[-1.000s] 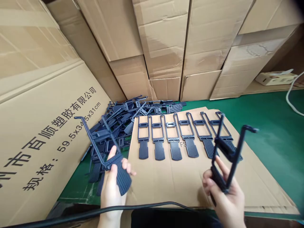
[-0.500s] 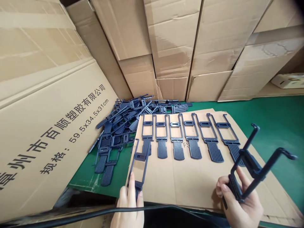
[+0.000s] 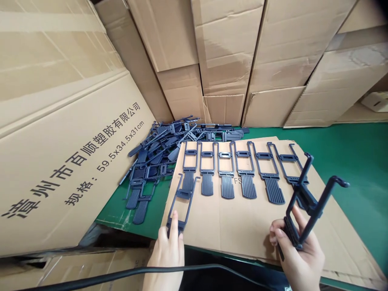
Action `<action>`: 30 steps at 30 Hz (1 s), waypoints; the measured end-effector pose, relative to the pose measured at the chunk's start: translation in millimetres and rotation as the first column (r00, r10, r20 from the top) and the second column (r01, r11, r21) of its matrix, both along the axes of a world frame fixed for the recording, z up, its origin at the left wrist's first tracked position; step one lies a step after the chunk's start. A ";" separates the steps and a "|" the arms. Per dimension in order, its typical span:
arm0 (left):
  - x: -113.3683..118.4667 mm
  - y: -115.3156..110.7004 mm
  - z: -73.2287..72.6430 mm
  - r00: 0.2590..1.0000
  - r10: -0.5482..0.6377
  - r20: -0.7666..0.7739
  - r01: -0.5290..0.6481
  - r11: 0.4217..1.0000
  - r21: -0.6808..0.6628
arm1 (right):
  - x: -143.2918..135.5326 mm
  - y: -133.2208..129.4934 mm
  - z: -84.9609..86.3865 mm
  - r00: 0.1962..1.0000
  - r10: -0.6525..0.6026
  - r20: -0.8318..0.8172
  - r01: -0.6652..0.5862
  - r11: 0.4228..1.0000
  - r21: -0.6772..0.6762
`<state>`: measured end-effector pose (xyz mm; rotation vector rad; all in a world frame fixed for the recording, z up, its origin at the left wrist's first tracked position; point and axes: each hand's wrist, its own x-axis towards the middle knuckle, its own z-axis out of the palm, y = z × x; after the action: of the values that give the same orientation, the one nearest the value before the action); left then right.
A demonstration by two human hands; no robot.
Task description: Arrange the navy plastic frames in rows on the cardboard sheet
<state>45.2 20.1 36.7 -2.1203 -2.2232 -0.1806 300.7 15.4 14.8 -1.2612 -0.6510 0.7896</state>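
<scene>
My left hand (image 3: 169,246) is closed round the lower end of a dark plastic frame (image 3: 184,195), its index finger stretched along it at the cardboard sheet's left edge. That frame's upper end overlaps the leftmost piece of a row. My right hand (image 3: 298,246) grips another dark frame (image 3: 315,212) by its base, tilted up above the right part of the sheet, hooked ends upward. Several like frames lie side by side on the cardboard sheet (image 3: 212,226), such as a middle one (image 3: 227,188). The held frames' lower ends are hidden by my fingers.
A tangled pile of dark frames (image 3: 163,141) lies on the green table (image 3: 348,153), left of the sheet. A large printed carton (image 3: 75,141) stands at left, more cartons (image 3: 224,48) behind. A black cable (image 3: 121,274) crosses the front.
The whole view has shifted slightly. The frame in my left hand sits a little higher against the row, and my right hand with its frame has moved slightly left.
</scene>
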 end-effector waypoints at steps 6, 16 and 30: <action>-6.5 15.4 14.7 0.976 -0.042 0.215 0.031 0.998 0.052 | 1.8 4.2 4.3 0.996 0.085 -0.016 -0.084 0.996 0.020; -7.7 12.0 3.6 0.945 0.025 0.326 -0.103 0.969 0.223 | -1.0 -2.8 3.3 0.996 0.024 -0.083 -0.021 0.999 0.036; 22.0 -24.3 -14.7 0.966 0.085 0.245 -0.133 0.973 0.187 | 12.3 -0.1 -6.4 0.960 0.252 0.122 -0.266 0.957 0.119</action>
<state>67.2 -4.1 22.0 -1.9521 -2.3215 -0.6547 313.0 15.3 8.4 -1.1126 -0.9546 0.8825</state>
